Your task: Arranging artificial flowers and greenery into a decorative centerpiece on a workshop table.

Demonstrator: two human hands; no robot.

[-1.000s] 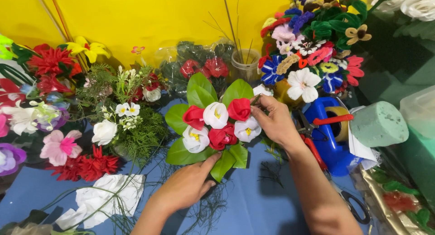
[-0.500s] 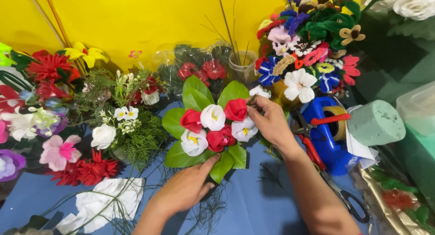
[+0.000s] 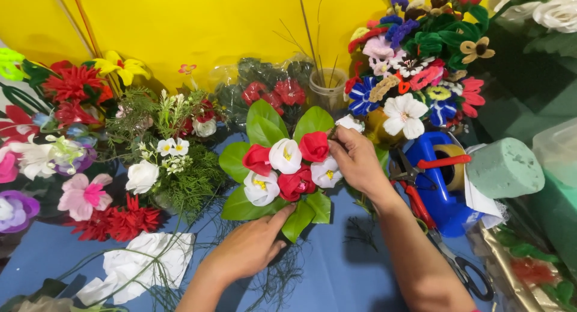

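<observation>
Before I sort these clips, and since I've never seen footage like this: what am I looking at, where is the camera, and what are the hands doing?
There is no machine here. The camera sits on a person's head and looks down at their own two bare hands over a blue table.

The left hand props up a small bouquet of red and white flowers ringed with green leaves, touching its lower leaves. The right hand pinches at the bouquet's upper right edge, by a white bloom.

Around it lie other artificial flowers: a white one near the front left, a colourful bunch at the back right. Red-handled scissors, a blue tape holder and green foam lie to the right.
</observation>
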